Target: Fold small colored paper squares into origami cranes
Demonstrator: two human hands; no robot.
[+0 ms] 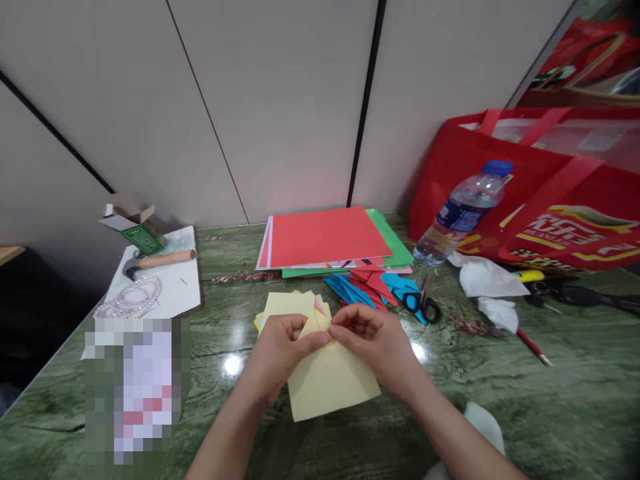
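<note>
While the left hand (280, 347) and the right hand (373, 340) meet at the top edge of a pale yellow sheet (330, 383), each grip is pinched closed on that paper, thumb against fingertips, and the two pinches almost touch. The sheet lies on the green counter (550, 413) directly under the two grips and reaches from them toward the person. It is turned at a slant.

Judging by this, the folding is at an early stage. One flap seems to be turned over along the top where the fingers press, though they hide the crease itself. The larger part of the sheet on the near side of the grips is flat and unfolded.

Just beyond the left grip, partly under the sheet, sits a small stack of cut squares (287, 303), mostly yellow with a pink edge peeking out, so plenty of paper appears unworked. Farther beyond both grips lie larger coloured sheets (320, 237) with red on top. Between those and the right grip are blue and red paper pieces (360, 287) and scissors (423, 303) with blue handles. Well off to the right of the right grip are a water bottle (463, 210) and a red bag (550, 193). Far to the left of the left grip lies a hammer (157, 261).
</note>
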